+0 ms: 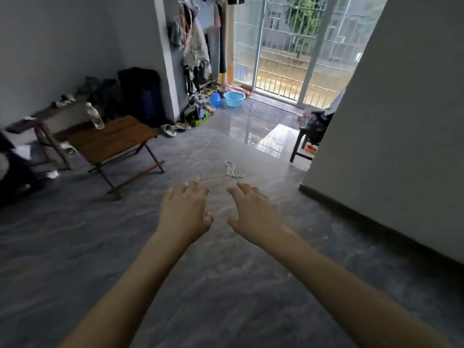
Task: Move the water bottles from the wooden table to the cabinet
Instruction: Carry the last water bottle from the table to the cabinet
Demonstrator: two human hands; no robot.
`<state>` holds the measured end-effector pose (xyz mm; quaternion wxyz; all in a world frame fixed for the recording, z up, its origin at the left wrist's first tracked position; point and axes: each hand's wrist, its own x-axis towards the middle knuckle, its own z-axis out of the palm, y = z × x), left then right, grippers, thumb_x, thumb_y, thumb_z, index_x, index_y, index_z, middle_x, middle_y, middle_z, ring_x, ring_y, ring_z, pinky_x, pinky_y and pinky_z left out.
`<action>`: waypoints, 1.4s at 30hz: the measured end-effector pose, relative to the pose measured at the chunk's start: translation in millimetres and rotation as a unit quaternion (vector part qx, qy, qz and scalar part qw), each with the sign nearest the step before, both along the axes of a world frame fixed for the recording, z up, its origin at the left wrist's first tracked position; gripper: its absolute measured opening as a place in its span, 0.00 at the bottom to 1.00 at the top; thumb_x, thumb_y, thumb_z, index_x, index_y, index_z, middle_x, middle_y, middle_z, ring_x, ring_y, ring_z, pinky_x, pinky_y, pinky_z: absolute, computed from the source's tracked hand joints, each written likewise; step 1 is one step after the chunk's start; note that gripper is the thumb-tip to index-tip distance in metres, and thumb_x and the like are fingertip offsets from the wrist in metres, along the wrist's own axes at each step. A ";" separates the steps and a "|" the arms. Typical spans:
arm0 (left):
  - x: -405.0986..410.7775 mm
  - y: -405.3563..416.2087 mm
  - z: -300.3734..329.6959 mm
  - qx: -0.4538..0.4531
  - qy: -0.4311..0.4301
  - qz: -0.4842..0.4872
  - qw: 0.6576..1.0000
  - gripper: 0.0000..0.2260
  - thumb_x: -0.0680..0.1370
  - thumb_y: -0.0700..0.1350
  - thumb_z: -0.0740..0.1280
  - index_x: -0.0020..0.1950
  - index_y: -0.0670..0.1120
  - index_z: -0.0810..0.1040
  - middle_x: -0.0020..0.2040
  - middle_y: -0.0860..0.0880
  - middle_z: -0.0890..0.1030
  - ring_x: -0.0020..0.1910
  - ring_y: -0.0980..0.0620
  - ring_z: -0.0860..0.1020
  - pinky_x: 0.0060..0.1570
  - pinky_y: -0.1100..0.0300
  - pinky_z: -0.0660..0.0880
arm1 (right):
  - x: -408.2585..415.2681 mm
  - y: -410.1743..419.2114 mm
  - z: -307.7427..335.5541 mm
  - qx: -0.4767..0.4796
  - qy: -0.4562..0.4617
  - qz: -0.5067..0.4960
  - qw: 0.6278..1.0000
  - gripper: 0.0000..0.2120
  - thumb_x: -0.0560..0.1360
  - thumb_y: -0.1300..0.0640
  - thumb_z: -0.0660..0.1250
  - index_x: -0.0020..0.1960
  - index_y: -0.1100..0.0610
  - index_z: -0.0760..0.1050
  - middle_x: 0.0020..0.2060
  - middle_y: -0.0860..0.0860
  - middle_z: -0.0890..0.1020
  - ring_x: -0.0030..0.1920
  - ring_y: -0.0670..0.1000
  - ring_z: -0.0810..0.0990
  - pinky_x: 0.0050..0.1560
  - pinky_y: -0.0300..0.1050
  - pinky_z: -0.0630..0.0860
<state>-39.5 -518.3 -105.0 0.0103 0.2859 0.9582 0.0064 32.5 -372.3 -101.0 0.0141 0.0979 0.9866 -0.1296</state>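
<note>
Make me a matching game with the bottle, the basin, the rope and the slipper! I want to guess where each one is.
Things:
1. bottle
2. basin
3. rope
4. slipper

Places:
A. on the bare floor just beyond the hands
B. on the wooden table
C. on the floor near the window bars
D. on the floor right of the table, at the foot of the wall corner

Pairs: 1-B, 2-C, 3-A, 4-D
</note>
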 end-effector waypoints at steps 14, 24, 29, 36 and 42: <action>-110.6 4.1 -17.7 -0.014 -0.045 0.125 0.991 0.29 0.79 0.57 0.64 0.79 0.52 0.61 0.82 0.48 0.56 0.79 0.45 0.60 0.75 0.46 0.58 | -163.5 32.4 -17.0 -0.009 -0.022 0.143 0.989 0.32 0.74 0.49 0.68 0.75 0.51 0.63 0.73 0.52 0.67 0.73 0.57 0.65 0.68 0.51 0.66; -191.0 32.2 -15.0 -0.017 -0.064 0.193 0.979 0.29 0.80 0.58 0.63 0.79 0.53 0.60 0.82 0.48 0.57 0.78 0.46 0.59 0.74 0.48 0.59 | -264.9 62.7 -26.9 -0.012 -0.029 0.207 0.978 0.30 0.75 0.50 0.67 0.75 0.53 0.63 0.74 0.54 0.67 0.73 0.57 0.66 0.66 0.51 0.68; -238.9 24.8 -20.5 -0.008 -0.065 0.224 0.972 0.29 0.80 0.58 0.64 0.79 0.53 0.61 0.81 0.48 0.58 0.78 0.45 0.61 0.74 0.47 0.60 | -319.7 58.5 -35.8 -0.010 -0.042 0.240 0.970 0.32 0.75 0.49 0.67 0.76 0.53 0.62 0.73 0.54 0.67 0.73 0.57 0.66 0.67 0.52 0.68; -337.3 3.3 -31.1 -0.008 -0.058 0.246 0.967 0.28 0.80 0.58 0.63 0.78 0.53 0.61 0.81 0.48 0.57 0.77 0.45 0.61 0.74 0.46 0.60 | -426.4 33.8 -42.8 -0.012 -0.052 0.264 0.963 0.30 0.75 0.50 0.66 0.75 0.53 0.63 0.74 0.53 0.66 0.73 0.57 0.65 0.66 0.53 0.69; -434.9 -25.3 -28.1 -0.007 -0.051 0.236 0.970 0.27 0.80 0.56 0.63 0.78 0.52 0.62 0.81 0.47 0.56 0.78 0.45 0.60 0.74 0.46 0.58 | -526.6 1.2 -40.3 -0.009 -0.069 0.268 0.961 0.29 0.75 0.50 0.66 0.75 0.53 0.64 0.74 0.53 0.66 0.73 0.56 0.66 0.66 0.53 0.69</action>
